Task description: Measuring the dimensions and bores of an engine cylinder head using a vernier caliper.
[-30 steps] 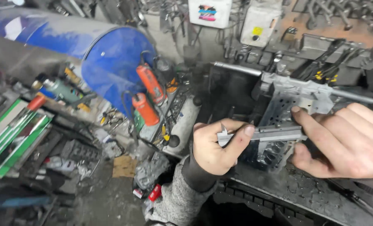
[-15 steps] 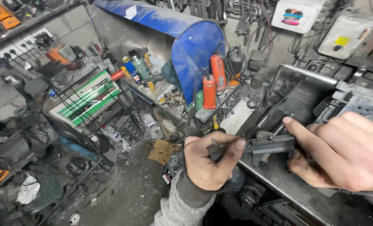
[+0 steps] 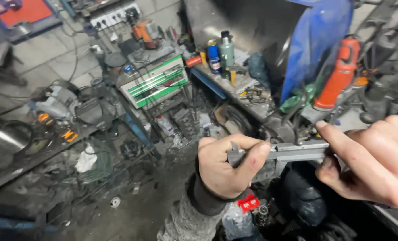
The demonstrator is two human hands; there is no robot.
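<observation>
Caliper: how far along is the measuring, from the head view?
Done: the grey metal caliper is gripped at both ends, left hand on its jaw end, right hand on the beam. In hand: it is held level above the cluttered bench. Left: no part can be seen between its jaws, so no reading looks taken yet.

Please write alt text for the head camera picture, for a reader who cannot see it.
Two bare hands hold a grey metal caliper level: the left hand grips one end, the right hand pinches the other. Behind lie a cluttered workbench, spray cans and a green and white case.
</observation>
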